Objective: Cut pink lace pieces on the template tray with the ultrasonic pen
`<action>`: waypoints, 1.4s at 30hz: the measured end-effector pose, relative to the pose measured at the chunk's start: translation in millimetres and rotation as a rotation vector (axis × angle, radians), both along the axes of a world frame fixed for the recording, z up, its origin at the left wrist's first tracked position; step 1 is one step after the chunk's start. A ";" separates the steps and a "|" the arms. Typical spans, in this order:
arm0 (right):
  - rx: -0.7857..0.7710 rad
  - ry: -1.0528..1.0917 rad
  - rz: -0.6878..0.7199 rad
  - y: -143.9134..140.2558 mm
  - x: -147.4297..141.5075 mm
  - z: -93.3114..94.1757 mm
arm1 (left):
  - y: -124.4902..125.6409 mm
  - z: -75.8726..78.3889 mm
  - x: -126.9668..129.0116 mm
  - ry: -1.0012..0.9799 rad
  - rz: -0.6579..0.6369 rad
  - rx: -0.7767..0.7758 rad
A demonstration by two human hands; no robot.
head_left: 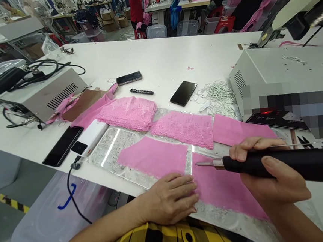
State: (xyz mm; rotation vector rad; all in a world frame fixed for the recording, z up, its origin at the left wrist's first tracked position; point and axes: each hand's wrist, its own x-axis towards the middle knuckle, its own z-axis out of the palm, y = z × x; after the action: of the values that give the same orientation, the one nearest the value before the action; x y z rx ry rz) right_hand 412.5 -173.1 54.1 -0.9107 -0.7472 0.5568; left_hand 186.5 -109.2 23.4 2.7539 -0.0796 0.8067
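Note:
My right hand is wrapped round a thick black handheld tool with a narrow metal tip. Its tip points left, over the upper left corner of a pink fabric piece. My left hand lies flat, fingers stretched out, at the near edges of this piece and of a second pink fabric piece to its left. Behind them lie a stack of pink lace pieces, a single scalloped lace piece and a plain pink strip. A clear patterned plastic sheet is underneath.
Two grey metal boxes flank the white table. Phones, a marker, a white power bank and tangled thin cord lie about. A plastic bin stands below left. Other people work behind.

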 end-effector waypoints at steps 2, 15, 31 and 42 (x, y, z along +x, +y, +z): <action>-0.017 -0.005 0.014 -2.2 -1.3 -2.3 | 0.3 0.2 -0.7 -0.009 0.000 -0.005; -0.048 -0.029 0.049 -2.5 -8.3 -2.4 | 1.0 -4.3 -0.7 0.039 -0.010 -0.019; -0.046 -0.048 0.175 -11.7 -8.8 3.8 | 2.4 -1.2 -0.7 0.023 -0.025 -0.037; -0.041 -0.037 0.233 -14.4 -13.9 3.2 | 1.5 -1.1 -0.9 0.040 -0.027 -0.037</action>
State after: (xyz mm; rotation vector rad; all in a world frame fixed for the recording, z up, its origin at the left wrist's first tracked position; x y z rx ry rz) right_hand 398.6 -187.5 57.4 -0.8793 -0.8842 0.7645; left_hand 185.5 -107.7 22.2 2.7266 -0.0924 0.7376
